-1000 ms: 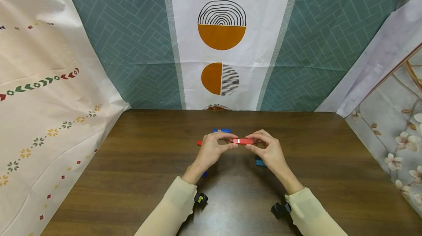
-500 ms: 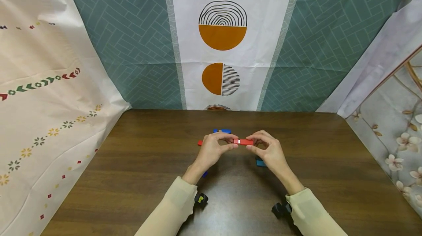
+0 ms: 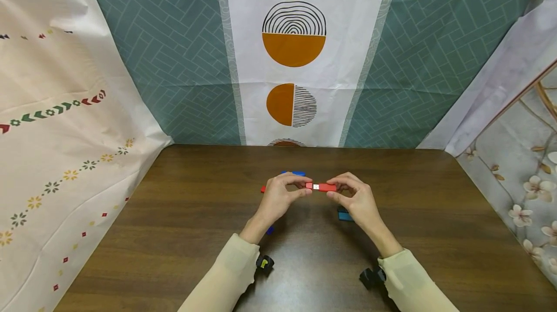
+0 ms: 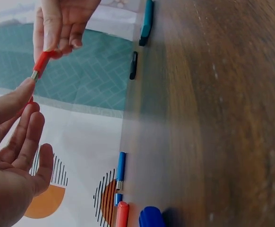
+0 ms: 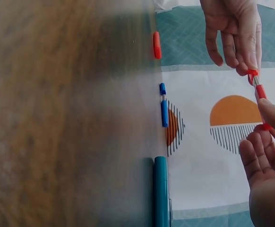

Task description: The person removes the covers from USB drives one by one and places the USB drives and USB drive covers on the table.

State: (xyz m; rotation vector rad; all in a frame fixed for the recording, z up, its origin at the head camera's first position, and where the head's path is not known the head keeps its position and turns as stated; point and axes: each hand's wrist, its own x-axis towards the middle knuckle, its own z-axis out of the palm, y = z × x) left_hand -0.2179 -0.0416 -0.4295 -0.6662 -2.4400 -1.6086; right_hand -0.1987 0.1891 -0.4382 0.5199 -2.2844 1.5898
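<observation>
Both hands hold the two parts of a red USB stick above the middle of the table. My left hand (image 3: 280,196) pinches the red cap (image 3: 309,185) between thumb and fingers. The stick's red body (image 3: 328,187) sits between the thumb and fingertips of my right hand (image 3: 354,198). A silver USB plug (image 3: 316,186) shows between cap and body, the three in one line. In the right wrist view the plug (image 5: 256,81) points toward the cap (image 5: 252,73), close to its mouth. The fingers partly cover both red pieces.
Behind the left hand lies a blue USB stick (image 3: 298,173). A red piece (image 3: 263,189) and a dark blue piece (image 3: 270,230) show beside the left hand and wrist. A teal piece (image 3: 345,216) is partly hidden by the right hand, with a small black piece (image 4: 133,65) near it.
The hands have drawn slightly apart, left hand leftward and right hand a little rightward. More of the silver plug now shows between the cap and the body.
</observation>
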